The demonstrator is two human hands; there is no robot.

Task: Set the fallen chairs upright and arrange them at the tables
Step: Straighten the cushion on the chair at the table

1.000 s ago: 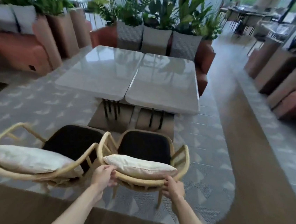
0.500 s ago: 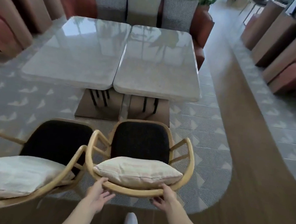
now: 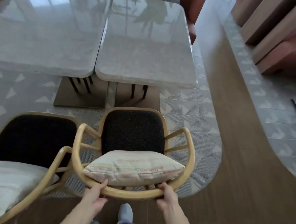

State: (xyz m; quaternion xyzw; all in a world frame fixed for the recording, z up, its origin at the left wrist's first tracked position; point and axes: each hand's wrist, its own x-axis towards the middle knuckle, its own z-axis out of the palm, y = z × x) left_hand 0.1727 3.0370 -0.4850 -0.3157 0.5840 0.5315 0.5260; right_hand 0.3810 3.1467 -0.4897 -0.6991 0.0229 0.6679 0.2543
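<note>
A: Where is the chair?

B: The right chair (image 3: 133, 152) stands upright just short of the right table (image 3: 147, 44), seat toward it. Left hand (image 3: 96, 195) and right hand (image 3: 167, 197) are both wrapped around the curved back rail, with the striped cushion (image 3: 134, 167) just above the fingers.

A: Room to move?

B: A strip of patterned carpet (image 3: 189, 112) lies open between the seat's front edge and the table's base. Right of the chair the carpet ends in a curved edge against the wooden floor (image 3: 235, 194). On the chair's left a second chair (image 3: 28, 146) sits just beside it, armrests nearly touching.

A: And the tables?

B: The left table (image 3: 42, 27) butts against the right one, both tops bare and glossy.

A: Changed since a moment ago?

B: The chair is nearer the table, and both hands, loose half a second ago, now grip the rail.
</note>
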